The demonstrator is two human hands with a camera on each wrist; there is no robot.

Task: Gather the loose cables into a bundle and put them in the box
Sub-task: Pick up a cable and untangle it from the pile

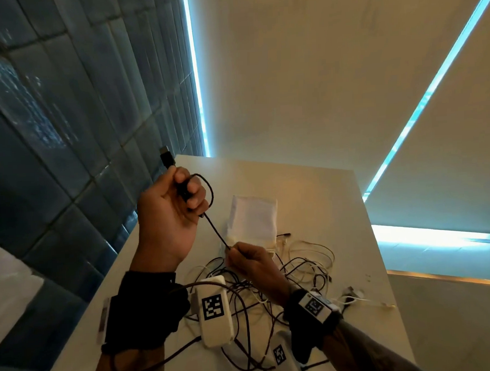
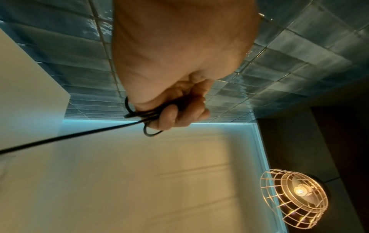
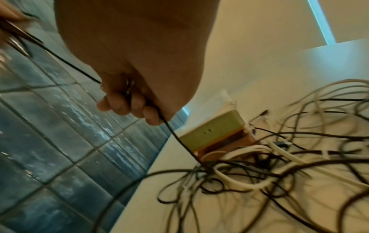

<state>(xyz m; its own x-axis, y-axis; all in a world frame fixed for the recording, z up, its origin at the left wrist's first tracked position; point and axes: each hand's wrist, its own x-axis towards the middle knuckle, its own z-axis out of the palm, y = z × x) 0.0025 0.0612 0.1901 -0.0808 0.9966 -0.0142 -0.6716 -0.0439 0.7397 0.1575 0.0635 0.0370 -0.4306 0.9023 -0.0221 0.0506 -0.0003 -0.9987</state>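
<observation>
Black cable: head view, your left hand is clenching its coils, plug protruding above; your right hand is pinching the taut run. Left wrist: loops are poking from fingers. Right wrist, blurred: box, possibly open, is sitting beside the tangled pile on the table.

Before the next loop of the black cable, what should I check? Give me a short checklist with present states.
1. Left hand holds the coiled loops: ok.
2. Right hand grips the black cable: ok.
3. Cable between hands straight, no knot: ok.
4. Rest of cable free of the tangled pile: not ok.
5. Box open and ready: cannot tell.
</observation>
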